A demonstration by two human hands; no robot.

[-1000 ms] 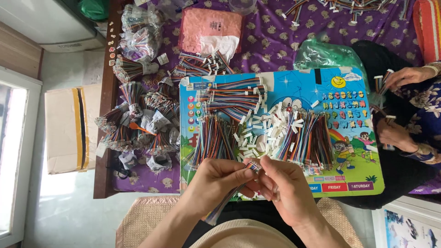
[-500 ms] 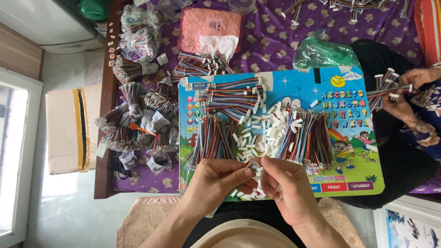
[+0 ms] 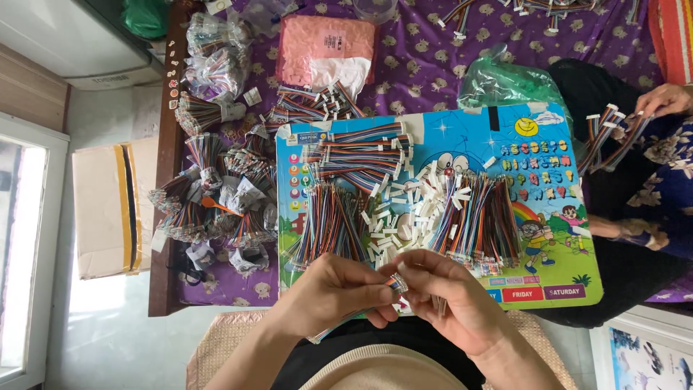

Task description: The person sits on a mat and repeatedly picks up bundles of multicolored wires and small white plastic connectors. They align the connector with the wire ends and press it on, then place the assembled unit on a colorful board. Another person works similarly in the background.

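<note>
Both hands meet over the ribbon cable (image 3: 393, 283), barely shifted since a second ago.
I log left hand (image 3: 333, 290) and right hand (image 3: 449, 297) each pinched onto it; co-worker's cable bundle (image 3: 605, 137) now raised.

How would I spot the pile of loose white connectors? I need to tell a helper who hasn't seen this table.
Find the bright blue cartoon board lying on the purple cloth. The white connectors are heaped at its middle, between two fans of multicoloured wires. They alone are small, plain white, loose pieces rather than coloured strands.

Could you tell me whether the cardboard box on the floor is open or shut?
Shut: the cardboard box has flaps flat, taped.
</note>
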